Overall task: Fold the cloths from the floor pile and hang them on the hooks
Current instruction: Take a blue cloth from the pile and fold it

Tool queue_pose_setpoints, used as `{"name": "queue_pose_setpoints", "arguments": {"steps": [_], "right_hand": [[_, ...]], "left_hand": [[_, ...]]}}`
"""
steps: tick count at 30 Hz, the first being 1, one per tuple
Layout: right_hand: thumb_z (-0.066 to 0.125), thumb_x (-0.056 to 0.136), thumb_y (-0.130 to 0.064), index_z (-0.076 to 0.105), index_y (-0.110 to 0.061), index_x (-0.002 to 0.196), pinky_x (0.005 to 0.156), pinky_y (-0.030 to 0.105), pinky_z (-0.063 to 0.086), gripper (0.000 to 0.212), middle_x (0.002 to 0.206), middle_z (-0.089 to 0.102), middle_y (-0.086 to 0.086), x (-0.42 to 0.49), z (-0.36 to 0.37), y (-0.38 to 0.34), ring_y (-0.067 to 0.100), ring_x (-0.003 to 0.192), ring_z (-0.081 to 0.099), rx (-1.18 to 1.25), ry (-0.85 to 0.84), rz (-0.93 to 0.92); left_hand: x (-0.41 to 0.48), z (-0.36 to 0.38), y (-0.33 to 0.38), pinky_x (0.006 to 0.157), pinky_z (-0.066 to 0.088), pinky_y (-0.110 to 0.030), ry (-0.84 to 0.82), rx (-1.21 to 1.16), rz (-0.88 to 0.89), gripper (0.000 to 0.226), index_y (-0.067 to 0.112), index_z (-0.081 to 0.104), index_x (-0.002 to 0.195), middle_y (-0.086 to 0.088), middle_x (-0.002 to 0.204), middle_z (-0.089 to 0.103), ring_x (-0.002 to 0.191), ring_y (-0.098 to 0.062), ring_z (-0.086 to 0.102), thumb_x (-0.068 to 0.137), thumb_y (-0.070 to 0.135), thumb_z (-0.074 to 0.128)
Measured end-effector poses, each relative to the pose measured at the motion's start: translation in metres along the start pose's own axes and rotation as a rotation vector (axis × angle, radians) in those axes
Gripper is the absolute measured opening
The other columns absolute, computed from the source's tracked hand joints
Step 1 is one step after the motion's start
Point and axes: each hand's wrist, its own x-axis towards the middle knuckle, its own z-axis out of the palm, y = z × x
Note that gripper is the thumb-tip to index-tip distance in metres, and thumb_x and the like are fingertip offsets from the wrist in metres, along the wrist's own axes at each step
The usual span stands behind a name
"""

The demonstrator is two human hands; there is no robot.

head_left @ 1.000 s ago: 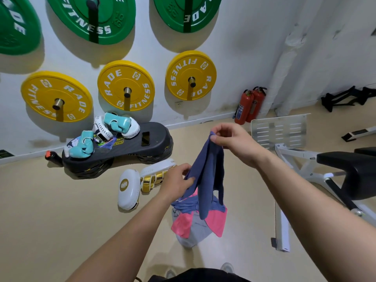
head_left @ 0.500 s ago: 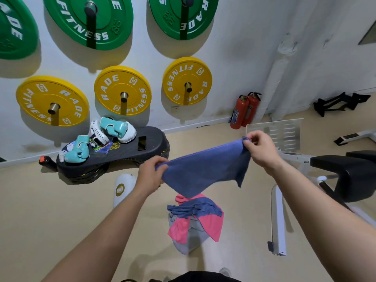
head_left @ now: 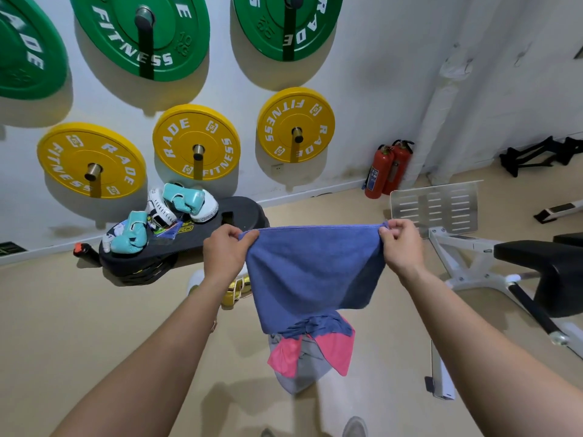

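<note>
A blue cloth (head_left: pixel 315 272) is held spread in the air above the floor pile (head_left: pixel 310 348), its top edge pulled nearly straight between two pinched corners and the rest hanging loose with a slanted lower hem. It is judged to be light, soft and limp, with a slightly napped weave that should not slip; no shape will be kept unless it is held at corners or along an edge, so folds are best made by bringing corner to corner. The left corner is gripped by the left hand (head_left: pixel 225 253), fingers curled closed over it. The right corner is nipped by the right hand (head_left: pixel 402 244), thumb and fingertips closed on the hem. Pink, grey and blue cloths lie heaped on the beige floor (head_left: pixel 79 326) directly beneath. No hooks can be made out with certainty.
</note>
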Motion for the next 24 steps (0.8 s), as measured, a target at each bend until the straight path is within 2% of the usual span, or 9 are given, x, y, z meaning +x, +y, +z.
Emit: {"name": "queue_pose_setpoints", "arguments": {"steps": [2, 4, 6, 9, 12, 14, 18, 21, 24], "right_hand": [[0.064, 0.09, -0.022, 0.066, -0.01, 0.087, 0.068, 0.03, 0.045, 0.012, 0.059, 0.058, -0.005, -0.006, 0.008, 0.005, 0.017, 0.069, 0.053, 0.088, 0.002, 0.087], [0.071, 0.085, -0.021, 0.068, -0.013, 0.075, 0.066, 0.031, 0.045, 0.013, 0.06, 0.061, 0.0, -0.022, 0.021, 0.011, 0.016, 0.063, 0.052, 0.154, -0.05, 0.153], [0.074, 0.083, -0.018, 0.068, -0.015, 0.076, 0.068, 0.037, 0.05, 0.01, 0.066, 0.063, 0.003, -0.045, 0.036, 0.014, 0.016, 0.064, 0.054, 0.204, -0.15, 0.168], [0.073, 0.084, -0.014, 0.067, -0.019, 0.075, 0.068, 0.034, 0.051, 0.012, 0.069, 0.063, -0.004, -0.075, 0.054, 0.014, 0.015, 0.066, 0.058, 0.246, -0.261, 0.148], [0.075, 0.081, -0.016, 0.071, -0.02, 0.078, 0.072, 0.038, 0.056, 0.007, 0.078, 0.071, -0.002, -0.092, 0.066, 0.017, 0.02, 0.075, 0.068, 0.266, -0.285, 0.113], [0.075, 0.081, -0.015, 0.072, -0.021, 0.079, 0.077, 0.042, 0.058, 0.008, 0.082, 0.073, -0.002, -0.096, 0.067, 0.017, 0.02, 0.079, 0.07, 0.29, -0.273, 0.12], [0.075, 0.081, -0.01, 0.072, -0.024, 0.085, 0.084, 0.039, 0.059, 0.015, 0.088, 0.075, -0.003, -0.101, 0.065, 0.015, 0.018, 0.085, 0.072, 0.289, -0.345, 0.097], [0.084, 0.074, -0.013, 0.071, -0.017, 0.092, 0.078, 0.034, 0.06, 0.022, 0.088, 0.076, 0.002, -0.099, 0.064, 0.013, 0.019, 0.079, 0.073, 0.294, -0.426, 0.066], [0.079, 0.078, -0.007, 0.07, -0.017, 0.086, 0.074, 0.037, 0.058, 0.016, 0.087, 0.073, 0.002, -0.091, 0.063, 0.01, 0.013, 0.068, 0.067, 0.213, -0.428, -0.004]], "left_hand": [[-0.009, 0.016, 0.002, 0.064, 0.049, -0.03, -0.061, -0.054, -0.061, 0.03, 0.018, 0.064, 0.069, 0.003, 0.06, 0.065, 0.064, -0.021, 0.064, 0.08, 0.043, 0.077], [-0.026, 0.036, 0.002, 0.06, 0.054, -0.03, -0.172, -0.148, -0.127, 0.024, 0.013, 0.068, 0.072, -0.002, 0.056, 0.067, 0.052, -0.019, 0.063, 0.082, 0.033, 0.077], [-0.044, 0.056, 0.001, 0.059, 0.054, -0.03, -0.295, -0.215, -0.154, 0.015, 0.013, 0.068, 0.076, -0.004, 0.058, 0.069, 0.05, -0.018, 0.064, 0.082, 0.025, 0.076], [-0.071, 0.075, 0.006, 0.063, 0.056, -0.032, -0.443, -0.282, -0.143, 0.008, 0.017, 0.068, 0.08, -0.006, 0.069, 0.071, 0.061, -0.018, 0.067, 0.085, 0.014, 0.073], [-0.087, 0.082, 0.009, 0.072, 0.059, -0.034, -0.486, -0.287, -0.078, 0.011, 0.019, 0.072, 0.087, -0.005, 0.074, 0.072, 0.07, -0.018, 0.069, 0.087, 0.008, 0.07], [-0.091, 0.082, 0.009, 0.078, 0.06, -0.034, -0.505, -0.305, -0.083, 0.015, 0.014, 0.073, 0.096, -0.005, 0.075, 0.073, 0.075, -0.019, 0.071, 0.088, 0.004, 0.066], [-0.088, 0.076, 0.006, 0.084, 0.061, -0.034, -0.507, -0.283, -0.111, 0.022, 0.005, 0.072, 0.11, -0.003, 0.081, 0.073, 0.076, -0.014, 0.071, 0.091, 0.0, 0.06], [-0.085, 0.066, 0.009, 0.083, 0.06, -0.031, -0.548, -0.277, -0.106, 0.026, 0.007, 0.071, 0.114, -0.006, 0.094, 0.075, 0.082, -0.013, 0.071, 0.092, 0.0, 0.059], [-0.081, 0.053, 0.008, 0.074, 0.059, -0.025, -0.642, -0.342, -0.092, 0.022, 0.012, 0.071, 0.102, -0.006, 0.09, 0.075, 0.077, -0.013, 0.07, 0.093, -0.002, 0.057]]}}
